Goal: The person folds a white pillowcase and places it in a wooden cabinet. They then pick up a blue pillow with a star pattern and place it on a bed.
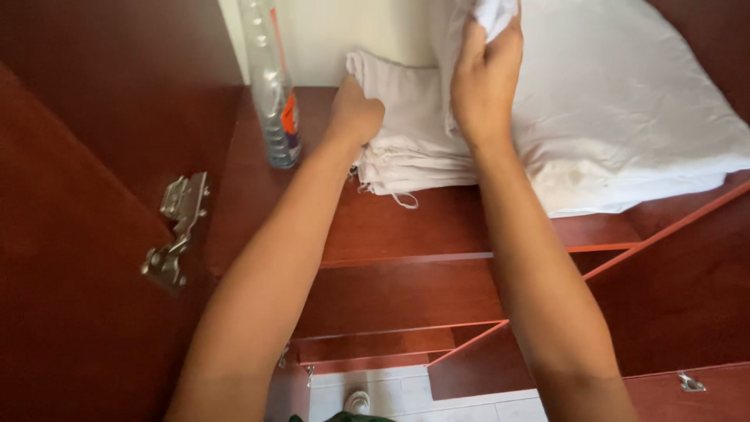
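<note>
Cupboard: red-brown wood all round me, and I was looking down over its shelves from above.
Floor: pale tiles [406, 395] showed far below at the bottom edge, with what looked like a shoe tip [358, 402] on them.
Door: the open door [70, 258] stood at my left, its metal hinge [176, 230] bare on the inner edge.
Lower shelves: two or three stepped down under my arms, all the same wood.
Top shelf: the shelf [437, 223] carried the linen and a bottle.
Left hand: my left hand [355, 113] was closed into a fist against the left end of the towels, knuckles up; whether it gripped a fold I could not tell.
Towels: the towels [410, 141] were a low stack of folded off-white cloth near the shelf's middle, a loose thread hanging off the front edge.
Right hand: my right hand [486, 78] was raised above the stack, fingers and thumb pinched on a corner of white cloth.
Sheet: the sheet [633, 109], a big white folded bundle, lay just right of the towels and touched them, filling the shelf's right side.
Bottle: a clear plastic bottle [273, 86] with an orange label stood upright at the far left of the shelf, apart from the towels.
Wall: pale cream behind the linen.
</note>
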